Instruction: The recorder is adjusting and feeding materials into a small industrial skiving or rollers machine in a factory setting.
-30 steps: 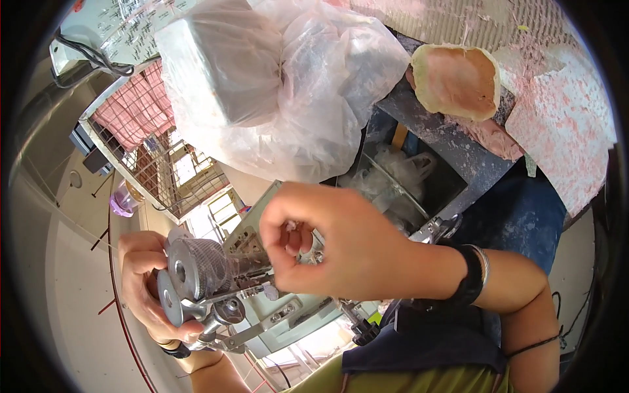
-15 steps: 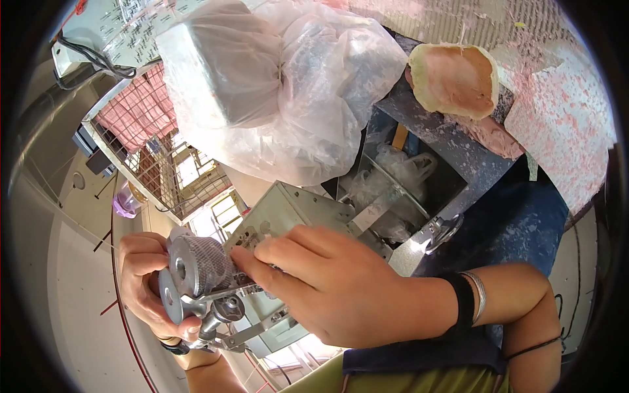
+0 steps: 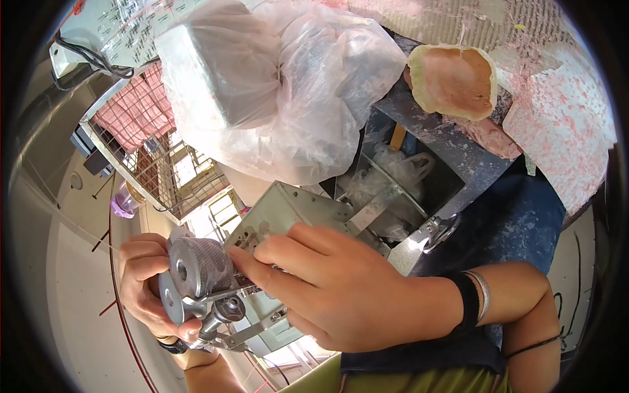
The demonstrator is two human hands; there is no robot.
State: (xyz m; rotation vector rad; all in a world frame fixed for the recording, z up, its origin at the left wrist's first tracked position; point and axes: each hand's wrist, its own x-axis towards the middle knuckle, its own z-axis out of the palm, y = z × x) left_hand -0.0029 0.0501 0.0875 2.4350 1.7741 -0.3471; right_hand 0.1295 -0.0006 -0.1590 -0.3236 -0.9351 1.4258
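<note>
My left hand [image 3: 143, 288] is wrapped round the far-left end of a metal roller mechanism, its thumb at the lower front. The fingers press on a smooth metal disc [image 3: 171, 300], beside a knurled metal roller [image 3: 208, 265]. Under the roller sit a bracket and a round bolt head [image 3: 230, 308]. From the right, my right hand [image 3: 357, 285] reaches over the mechanism, fingers bent and index fingertip close against the roller's right side. Whatever its fingers pinch is hidden beneath them. A pale green metal box [image 3: 291, 206] stands just behind this hand.
A large translucent plastic bag [image 3: 262, 98] fills the far middle. A wire basket with pink cloth [image 3: 137, 108] hangs at left. At right are a shallow cream-rimmed dish [image 3: 455, 82], an opened drawer with clear bags [image 3: 393, 183] and a metal clamp [image 3: 440, 232].
Both hands stay at the roller mechanism. My right hand has shifted very slightly; nothing is visibly picked up or let go.
</note>
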